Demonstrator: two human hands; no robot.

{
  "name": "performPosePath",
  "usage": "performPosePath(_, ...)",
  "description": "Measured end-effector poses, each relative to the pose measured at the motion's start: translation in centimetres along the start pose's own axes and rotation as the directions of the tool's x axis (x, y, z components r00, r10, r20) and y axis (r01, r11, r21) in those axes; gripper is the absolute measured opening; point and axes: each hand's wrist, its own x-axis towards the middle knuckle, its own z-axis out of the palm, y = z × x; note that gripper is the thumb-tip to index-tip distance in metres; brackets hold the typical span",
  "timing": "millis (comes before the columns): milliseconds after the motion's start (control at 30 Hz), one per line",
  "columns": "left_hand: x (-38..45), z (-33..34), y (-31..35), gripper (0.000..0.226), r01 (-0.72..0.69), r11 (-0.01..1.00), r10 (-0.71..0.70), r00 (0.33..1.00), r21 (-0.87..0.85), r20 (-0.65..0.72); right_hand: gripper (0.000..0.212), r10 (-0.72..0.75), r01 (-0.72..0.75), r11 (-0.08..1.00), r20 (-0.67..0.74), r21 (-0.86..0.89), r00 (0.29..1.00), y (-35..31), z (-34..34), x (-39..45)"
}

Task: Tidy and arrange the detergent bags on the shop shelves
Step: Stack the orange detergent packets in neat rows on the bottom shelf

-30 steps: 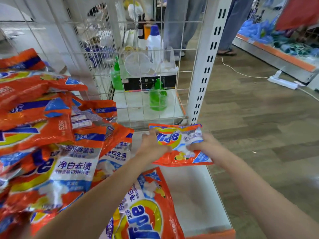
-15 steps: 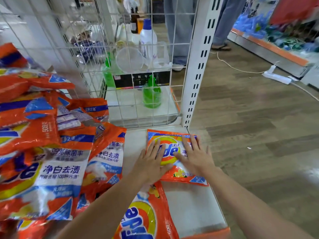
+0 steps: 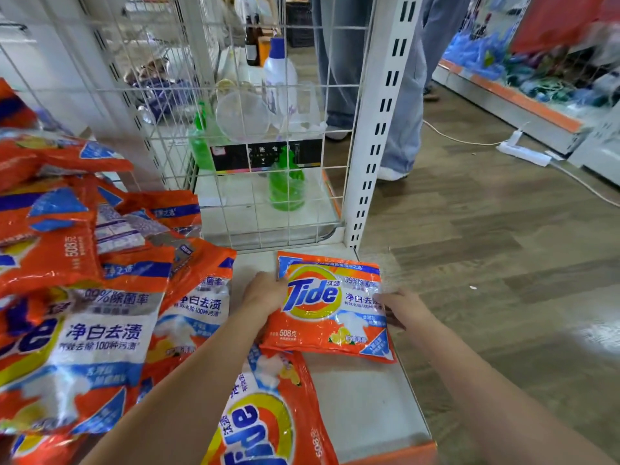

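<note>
I have both hands on one small orange detergent bag (image 3: pixel 330 305) that lies flat, face up, at the far right corner of the white shelf (image 3: pixel 369 407), just near of the slotted upright post (image 3: pixel 379 129). My left hand (image 3: pixel 265 293) is at the bag's left edge with its fingers curled against that edge; the fingertips are hidden behind the hand, so I cannot tell whether they reach under the bag. My right hand (image 3: pixel 401 308) is at the bag's right edge, fingers bent onto the wrapper, gripping that side. The bag's near edge touches or slightly overlaps a larger detergent bag (image 3: pixel 268 421) lying nearer to me, partly under my left forearm.

To the left, a loose pile of detergent bags (image 3: pixel 87 297) leans in disorder, some face up and some showing their backs, with the nearest ones just beside my left arm.

Behind the white wire grid (image 3: pixel 241 135) at the far side there are a green spray bottle (image 3: pixel 287 182), a white bottle with a blue cap (image 3: pixel 280 82) and a clear round bowl (image 3: pixel 243 115). To the right of the post a person in blue jeans (image 3: pixel 402 105) stands on the wooden floor (image 3: pixel 503 263), and a white power strip (image 3: pixel 523 152) lies farther right.
</note>
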Motion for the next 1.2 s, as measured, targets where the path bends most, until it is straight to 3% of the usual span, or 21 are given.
performPosePath(200, 1.2, 0.2, 0.2, 0.029, 0.105, 0.949, -0.092, 0.994, -0.296, 0.057, 0.017, 0.048, -0.050, 0.995, 0.024, 0.085, 0.999, -1.3, 0.5, 0.5)
performPosePath(333, 1.1, -0.1, 0.4, 0.026, 0.147, 0.914, -0.118, 0.988, -0.379, 0.099, 0.013, 0.081, -0.086, 0.975, 0.031, 0.206, 0.996, -1.8, 0.8, 0.8)
performPosePath(400, 1.0, -0.1, 0.3, 0.022, 0.161, 0.900, -0.133, 0.986, -0.405, 0.098, 0.002, 0.012, -0.031, 0.958, 0.069, 0.285, 0.998, -1.9, 0.5, 0.2)
performPosePath(533, 1.1, -0.7, 0.6, 0.020, 0.157, 0.854, -0.140, 0.988, -0.496, 0.073, 0.009, -0.212, 0.174, 0.936, 0.094, 0.307, 0.973, -3.2, -0.2, -1.4)
performPosePath(733, 2.0, -2.9, 2.9, 0.021, -0.059, 0.791, -0.013, 0.993, -0.609, -0.113, 0.008, -0.413, 0.404, 0.903, 0.040, 0.146, 0.910, -6.8, 1.2, 0.6)
performPosePath(833, 2.5, -4.7, 4.1, 0.025, -0.189, 0.838, 0.060, 0.965, -0.513, -0.257, 0.009, -0.467, 0.462, 0.871, -0.010, 0.166, 0.884, -9.3, 2.9, 1.7)
performPosePath(933, 3.1, -6.2, 5.5, 0.018, -0.238, 0.836, 0.076, 0.942, -0.494, -0.326, 0.011, -0.449, 0.448, 0.849, -0.062, 0.281, 0.891, -11.0, 4.2, 2.5)
performPosePath(1067, 4.7, -7.0, 6.4, 0.022, -0.180, 0.850, 0.044, 0.961, -0.496, -0.273, 0.010, -0.356, 0.340, 0.856, -0.033, 0.389, 0.934, -11.7, 4.6, 3.1)
performPosePath(1200, 5.3, -8.0, 7.2, 0.013, -0.199, 0.841, 0.041, 0.951, -0.504, -0.307, 0.011, -0.275, 0.270, 0.898, -0.036, 0.348, 0.961, -12.3, 4.2, 3.2)
